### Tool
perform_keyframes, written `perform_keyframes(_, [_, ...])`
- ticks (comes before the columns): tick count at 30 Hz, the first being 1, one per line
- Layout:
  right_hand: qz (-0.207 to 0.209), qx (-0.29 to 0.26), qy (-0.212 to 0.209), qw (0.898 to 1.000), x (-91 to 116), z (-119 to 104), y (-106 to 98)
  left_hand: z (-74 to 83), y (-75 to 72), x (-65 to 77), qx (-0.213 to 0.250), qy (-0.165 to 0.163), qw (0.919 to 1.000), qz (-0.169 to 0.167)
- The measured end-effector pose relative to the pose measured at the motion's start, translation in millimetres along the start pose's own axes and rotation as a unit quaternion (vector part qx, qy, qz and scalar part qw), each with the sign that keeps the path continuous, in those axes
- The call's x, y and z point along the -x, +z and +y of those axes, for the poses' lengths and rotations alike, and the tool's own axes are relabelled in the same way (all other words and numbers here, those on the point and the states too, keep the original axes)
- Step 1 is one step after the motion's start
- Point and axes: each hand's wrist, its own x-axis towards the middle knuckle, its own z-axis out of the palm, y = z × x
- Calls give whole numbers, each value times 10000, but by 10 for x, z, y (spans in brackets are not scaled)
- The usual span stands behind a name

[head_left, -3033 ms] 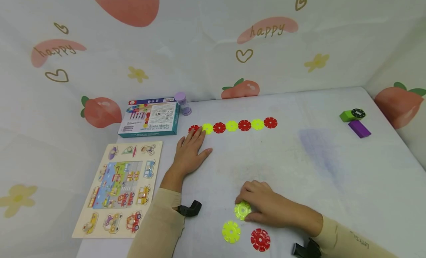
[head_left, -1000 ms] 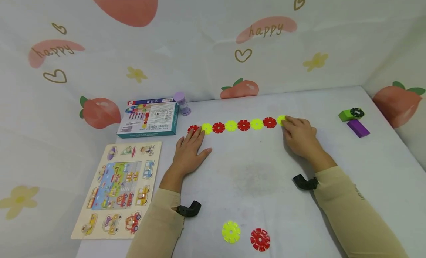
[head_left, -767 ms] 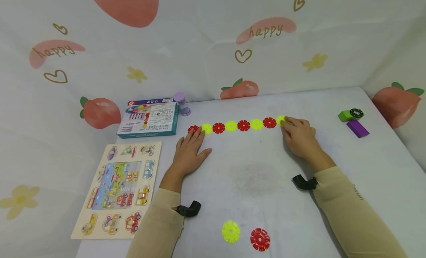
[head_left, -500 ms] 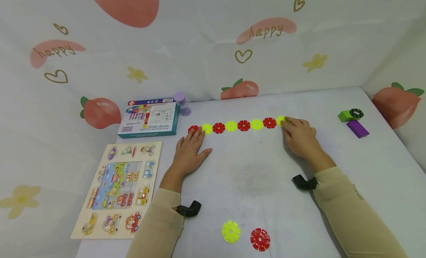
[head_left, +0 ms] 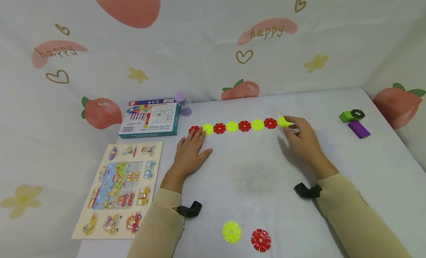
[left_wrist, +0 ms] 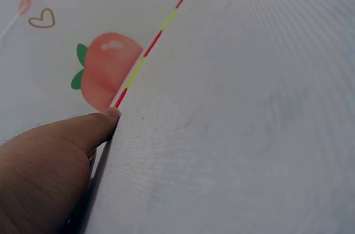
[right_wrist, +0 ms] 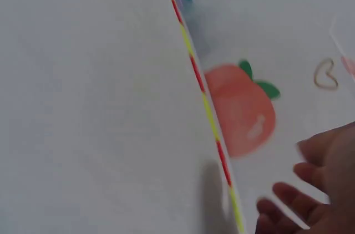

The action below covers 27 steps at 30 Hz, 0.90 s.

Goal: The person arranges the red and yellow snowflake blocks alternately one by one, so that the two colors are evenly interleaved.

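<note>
A row of red and yellow notched plastic discs, flat like snowflake building pieces, crosses the back of the table in alternating colours. My left hand [head_left: 189, 152] lies flat at the row's left end, fingertips on the red disc [head_left: 193, 129] there and partly covering it. At the right end is a yellow disc [head_left: 282, 122]. Just beside it is my right hand [head_left: 302, 139], raised a little, with fingers parted and nothing held in the right wrist view. Another yellow disc [head_left: 231, 232] and a red disc [head_left: 261, 240] lie near the front.
On the left are a wooden peg puzzle board [head_left: 150, 184], a boxed toy [head_left: 149, 119] and a small purple-capped sand timer [head_left: 183, 103]. At the far right sit a green block [head_left: 346, 116] with a black chip [head_left: 358, 114] and a purple block [head_left: 359, 129].
My right hand has carried a yellow disc from the front to the row's right end, set it down, and let go, lifting slightly. My left hand has stayed in place.
</note>
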Motion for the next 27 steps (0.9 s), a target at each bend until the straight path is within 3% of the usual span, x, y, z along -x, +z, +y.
perform_keyframes(2, [-214, -638, 12, 9977, 123, -97, 35, 7, -7, 7, 33, -7, 10000, 18])
perform_keyframes(4, [-703, -1135, -104, 9910, 282, -200, 90, 12, -16, 11, 65, -14, 10000, 41])
perform_keyframes(8, [-2085, -1880, -537, 9583, 682, -375, 232, 17, -22, 14, 84, -14, 10000, 4])
perform_keyframes(10, [-2806, -1942, -861, 9360, 882, -447, 286, 16, -22, 12, 85, -12, 10000, -18])
perform_keyframes(14, [-3863, -929, -1581, 9039, 1206, -572, 312, 8, -20, 4, 82, 5, 10000, -25])
perform_keyframes(16, [-4087, -345, -1895, 8921, 1311, -624, 301, 5, -20, 2, 68, -2, 10000, -33])
perform_keyframes(19, [-4203, 227, -2014, 8844, 1400, -683, 298, 5, -24, 6, 74, -16, 10000, -46])
perform_keyframes(27, [-4362, 369, -2365, 8674, 1451, -742, 316, -1, -6, 3, 32, -3, 10000, -5])
